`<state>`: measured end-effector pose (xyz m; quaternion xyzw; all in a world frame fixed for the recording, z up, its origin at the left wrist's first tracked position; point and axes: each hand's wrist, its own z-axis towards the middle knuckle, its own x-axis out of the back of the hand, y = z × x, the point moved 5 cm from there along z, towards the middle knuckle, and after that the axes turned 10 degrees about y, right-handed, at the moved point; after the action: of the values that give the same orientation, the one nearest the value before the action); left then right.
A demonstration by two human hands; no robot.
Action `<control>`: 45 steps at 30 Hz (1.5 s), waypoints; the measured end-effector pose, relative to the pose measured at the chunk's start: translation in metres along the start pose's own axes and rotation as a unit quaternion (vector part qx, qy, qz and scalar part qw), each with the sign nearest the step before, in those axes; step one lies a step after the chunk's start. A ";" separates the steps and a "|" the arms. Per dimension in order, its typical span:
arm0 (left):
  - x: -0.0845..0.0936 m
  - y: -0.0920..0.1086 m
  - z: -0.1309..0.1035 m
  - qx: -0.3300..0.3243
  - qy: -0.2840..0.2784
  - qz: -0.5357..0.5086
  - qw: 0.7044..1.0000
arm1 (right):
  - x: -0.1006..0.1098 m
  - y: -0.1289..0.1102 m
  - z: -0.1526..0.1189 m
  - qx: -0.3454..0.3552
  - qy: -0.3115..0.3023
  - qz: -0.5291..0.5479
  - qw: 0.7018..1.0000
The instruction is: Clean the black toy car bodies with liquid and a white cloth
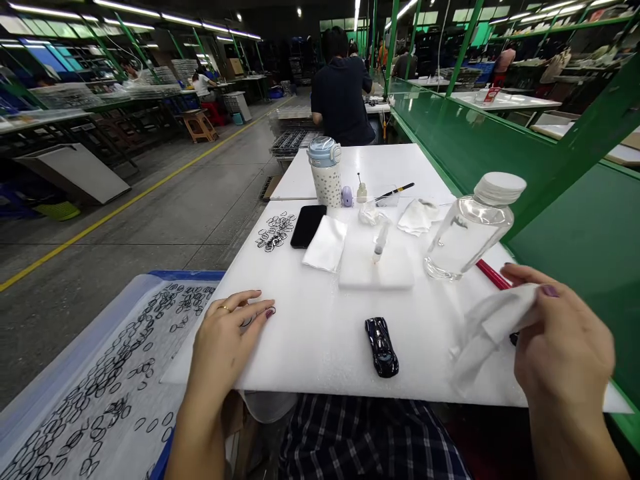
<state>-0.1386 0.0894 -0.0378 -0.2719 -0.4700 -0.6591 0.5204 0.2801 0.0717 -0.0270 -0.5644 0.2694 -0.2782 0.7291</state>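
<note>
My left hand (227, 340) is at the table's left edge, thumb and fingers closed around a thin black ring (273, 311), partly hidden by the fingertips. At the right, my right hand (565, 340) pinches a white wipe (493, 327), which hangs loosely over the table. Something small and dark shows beside that hand, mostly covered. Between my hands a glossy black toy car (382, 348) lies on the white tabletop (310, 353). Beyond it, a syringe (381, 241) rests on a white foam block (375, 275).
A clear bottle (467, 227) stands near my right hand, by a red stick (493, 273). Further back are a phone (308, 225), folded wipes (326, 244), a tumbler (326, 177) and a ring pile (274, 232). A blue-rimmed tray (155, 373) of rings sits left. A person (343, 100) sits ahead.
</note>
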 end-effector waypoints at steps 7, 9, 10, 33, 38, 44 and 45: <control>0.009 0.018 -0.001 -0.053 0.085 -0.017 0.995 | -0.006 -0.018 -0.015 -0.130 -0.051 0.190 0.972; 0.007 0.023 -0.005 -0.060 0.064 -0.035 0.996 | -0.003 -0.014 -0.017 -0.129 -0.049 0.132 0.982; 0.004 0.023 -0.007 -0.057 0.038 -0.041 0.997 | -0.002 -0.010 -0.018 -0.139 -0.054 0.102 0.983; -0.059 0.154 -0.054 0.335 -0.266 -0.749 0.506 | -0.039 -0.008 -0.076 0.112 -0.273 -0.096 0.951; -0.063 0.154 -0.057 0.341 -0.248 -0.775 0.470 | -0.045 -0.030 -0.085 0.289 -0.226 -0.058 0.928; -0.061 0.155 -0.058 0.369 -0.232 -0.769 0.467 | -0.065 -0.050 -0.104 0.371 -0.231 -0.026 0.899; -0.061 0.155 -0.058 0.377 -0.222 -0.766 0.472 | -0.066 -0.052 -0.105 0.384 -0.231 -0.031 0.894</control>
<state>0.0339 0.0607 -0.0609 0.2814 -0.7937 -0.4718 -0.2612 0.1541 0.0371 0.0055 -0.2972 -0.0518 -0.2445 0.9215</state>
